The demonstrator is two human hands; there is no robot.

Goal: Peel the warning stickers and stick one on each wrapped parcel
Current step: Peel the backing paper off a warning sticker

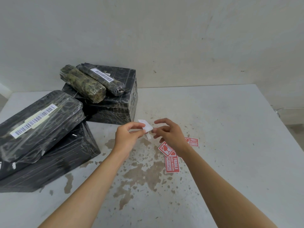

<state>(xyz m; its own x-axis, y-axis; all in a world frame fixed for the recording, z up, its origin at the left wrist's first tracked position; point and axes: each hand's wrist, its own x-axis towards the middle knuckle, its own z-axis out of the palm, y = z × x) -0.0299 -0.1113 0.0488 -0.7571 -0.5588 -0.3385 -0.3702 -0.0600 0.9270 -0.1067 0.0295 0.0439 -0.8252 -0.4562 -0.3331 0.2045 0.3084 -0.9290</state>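
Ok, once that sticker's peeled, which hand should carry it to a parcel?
Probably left. The left hand pinches the white sticker, and all the wrapped parcels lie on its side of the table. The right hand pinches only its edge, nearer the spare red stickers.

Flat red stickers (pixel 171 162) near black parcels (pixel 115 109)

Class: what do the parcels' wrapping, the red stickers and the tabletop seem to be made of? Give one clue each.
Wrapping: likely clear plastic film over black, glossy; wrinkled, glinting. Red stickers: probably printed paper, matt, lying flat. Tabletop: seemingly white-painted; brown patches where the coat has worn.
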